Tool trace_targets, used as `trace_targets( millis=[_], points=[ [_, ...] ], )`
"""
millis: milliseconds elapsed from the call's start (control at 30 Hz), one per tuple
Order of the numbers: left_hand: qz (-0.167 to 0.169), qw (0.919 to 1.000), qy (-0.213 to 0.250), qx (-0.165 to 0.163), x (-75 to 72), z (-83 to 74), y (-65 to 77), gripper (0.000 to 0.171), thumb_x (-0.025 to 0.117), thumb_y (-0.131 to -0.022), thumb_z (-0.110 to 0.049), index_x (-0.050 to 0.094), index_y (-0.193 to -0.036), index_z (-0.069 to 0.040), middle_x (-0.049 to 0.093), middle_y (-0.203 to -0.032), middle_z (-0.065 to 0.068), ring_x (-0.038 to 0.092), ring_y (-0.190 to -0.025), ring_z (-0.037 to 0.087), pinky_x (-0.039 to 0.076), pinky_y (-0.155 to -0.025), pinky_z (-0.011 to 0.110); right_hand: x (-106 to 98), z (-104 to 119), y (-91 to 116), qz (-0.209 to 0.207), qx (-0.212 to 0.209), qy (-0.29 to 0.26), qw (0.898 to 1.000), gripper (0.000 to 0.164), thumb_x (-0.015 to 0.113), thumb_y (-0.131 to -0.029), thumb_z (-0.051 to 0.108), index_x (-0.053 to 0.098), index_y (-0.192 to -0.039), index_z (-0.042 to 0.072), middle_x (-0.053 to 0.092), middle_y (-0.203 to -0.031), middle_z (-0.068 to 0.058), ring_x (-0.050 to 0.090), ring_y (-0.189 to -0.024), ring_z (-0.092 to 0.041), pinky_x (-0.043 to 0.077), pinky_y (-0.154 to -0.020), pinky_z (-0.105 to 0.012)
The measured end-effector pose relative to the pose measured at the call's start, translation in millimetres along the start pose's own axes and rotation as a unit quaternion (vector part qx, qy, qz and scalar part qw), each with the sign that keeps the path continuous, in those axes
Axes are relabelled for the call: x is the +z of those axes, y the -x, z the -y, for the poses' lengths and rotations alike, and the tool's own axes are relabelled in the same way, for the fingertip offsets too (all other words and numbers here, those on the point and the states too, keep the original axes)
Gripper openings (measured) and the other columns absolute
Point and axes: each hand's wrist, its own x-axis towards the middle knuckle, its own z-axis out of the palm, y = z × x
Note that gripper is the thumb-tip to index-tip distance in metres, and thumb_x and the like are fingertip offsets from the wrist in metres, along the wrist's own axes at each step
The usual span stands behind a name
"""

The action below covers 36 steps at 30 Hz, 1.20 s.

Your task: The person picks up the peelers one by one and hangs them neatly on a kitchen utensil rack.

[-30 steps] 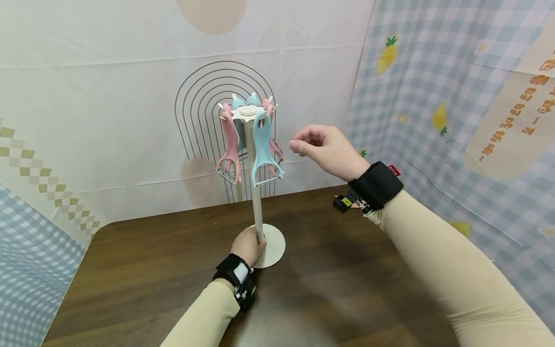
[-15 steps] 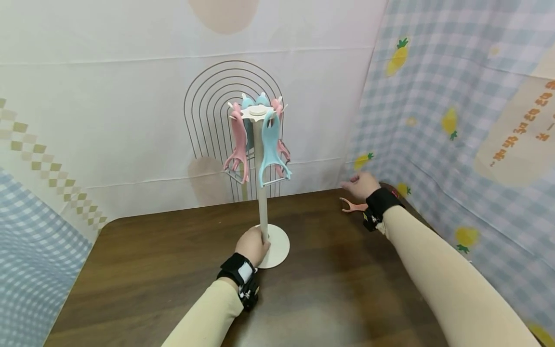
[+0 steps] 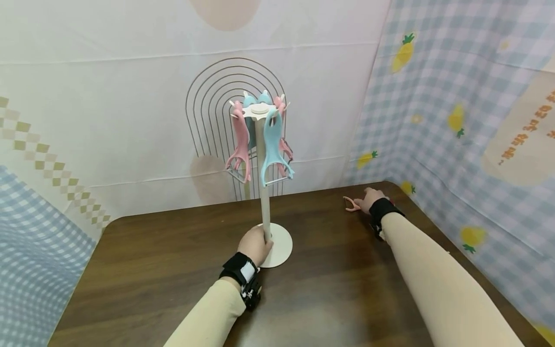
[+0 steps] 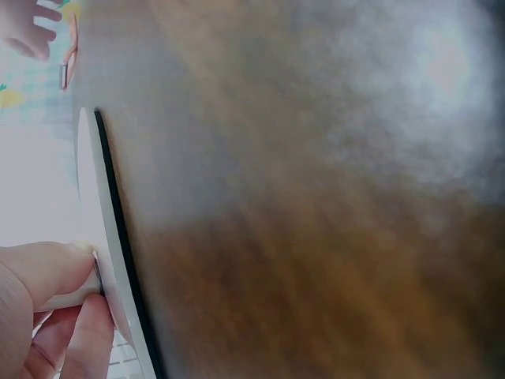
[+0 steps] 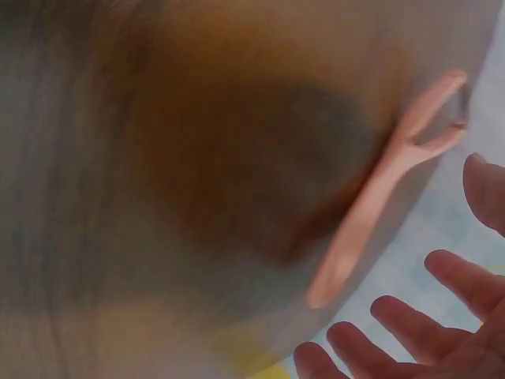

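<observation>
My left hand (image 3: 253,245) grips the foot of a white stand's pole (image 3: 265,207), just above its round base (image 3: 284,246). In the left wrist view the thumb and fingers (image 4: 88,339) pinch the pole beside the base. Pink and blue peelers hang from hooks round the stand's top, among them a blue peeler (image 3: 273,140) in front and a pink peeler (image 3: 241,140) on the left. At the table's far right, my right hand (image 3: 372,199) hovers over a loose pink peeler (image 5: 367,201). Its fingers are spread in the right wrist view, apart from the handle.
The brown wooden table (image 3: 165,270) ends at a white cloth backdrop (image 3: 130,120) behind the stand. A blue checked cloth (image 3: 403,144) with pineapples hangs along the right edge.
My right hand has moved right and down from beside the hanging peelers to the loose pink peeler. My left hand keeps hold of the pole. The head view has shifted slightly right.
</observation>
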Motion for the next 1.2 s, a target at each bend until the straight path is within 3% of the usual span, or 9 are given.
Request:
trace_targets(
  millis=[167, 400, 633, 867, 1200],
  points=[
    [-0.005, 1.0000, -0.005, 0.007, 1.9, 0.0, -1.2, 0.015, 0.070, -0.086, -0.011, 0.069, -0.098, -0.002, 0.067, -0.092, 0.011, 0.065, -0.085, 0.025, 0.052, -0.076, 0.040, 14.4, -13.1, -15.1, -0.011, -0.003, 0.034, 0.999, 0.056, 0.052, -0.100, 0.028, 0.040, -0.137, -0.012, 0.044, -0.132, -0.037, 0.037, -0.122, -0.053, 0.029, -0.098, -0.065],
    [-0.004, 1.0000, -0.005, 0.007, 0.3, -1.9, -0.3, 0.014, 0.070, -0.086, -0.010, 0.069, -0.098, -0.002, 0.067, -0.092, 0.011, 0.065, -0.086, 0.026, 0.051, -0.077, 0.041, 11.2, -10.1, -2.5, 0.028, -0.028, 0.029, 0.999, 0.047, 0.049, -0.102, 0.022, 0.044, -0.138, -0.008, 0.047, -0.134, -0.032, 0.040, -0.122, -0.051, 0.033, -0.098, -0.062],
    [-0.005, 0.9999, -0.007, 0.007, 2.9, -0.8, -1.5, 0.017, 0.070, -0.086, -0.010, 0.069, -0.101, -0.002, 0.068, -0.093, 0.011, 0.065, -0.086, 0.026, 0.051, -0.078, 0.041, 16.8, -13.9, -5.7, 0.018, -0.022, 0.017, 0.999, 0.038, 0.048, -0.102, 0.017, 0.052, -0.132, -0.006, 0.052, -0.129, -0.030, 0.043, -0.120, -0.048, 0.034, -0.098, -0.061],
    [0.001, 0.9999, -0.009, 0.004, 1.4, -1.1, -1.6, 0.020, 0.070, -0.086, -0.011, 0.068, -0.104, -0.001, 0.067, -0.092, 0.011, 0.065, -0.086, 0.026, 0.051, -0.077, 0.041, 23.5, -22.2, -13.4, 0.006, -0.047, 0.040, 0.998, 0.033, 0.055, -0.098, 0.017, 0.060, -0.120, -0.007, 0.060, -0.117, -0.027, 0.053, -0.109, -0.045, 0.038, -0.092, -0.060],
    [0.005, 0.9999, -0.014, 0.001, -0.2, 0.2, -0.4, 0.020, 0.069, -0.088, -0.012, 0.068, -0.105, -0.001, 0.066, -0.089, 0.010, 0.065, -0.084, 0.025, 0.051, -0.075, 0.040, 19.4, -30.4, -10.5, 0.009, -0.052, -0.026, 0.998, 0.031, 0.063, -0.092, 0.012, 0.062, -0.113, -0.010, 0.063, -0.107, -0.025, 0.057, -0.096, -0.040, 0.045, -0.084, -0.050]
  ],
)
